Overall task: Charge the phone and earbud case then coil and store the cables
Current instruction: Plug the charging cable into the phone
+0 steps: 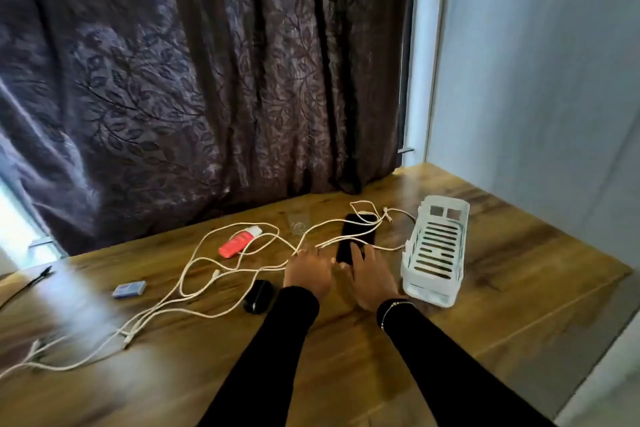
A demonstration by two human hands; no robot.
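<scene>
Early stage: phone (356,236) flat left of basket (437,250), unplugged as far as visible. Left hand (307,272), right hand (370,279) spread, reaching. Cables (207,274) tangled, earbud case (258,295) untouched.

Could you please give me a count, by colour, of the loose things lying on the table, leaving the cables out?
Black: 2, phone and earbud case
White: 1, basket
Red: 1, tube
Blue: 1, small box
Total: 5

Long black sleeves (277,350) both arms; thin beaded bracelet (394,308) right wrist.
</scene>
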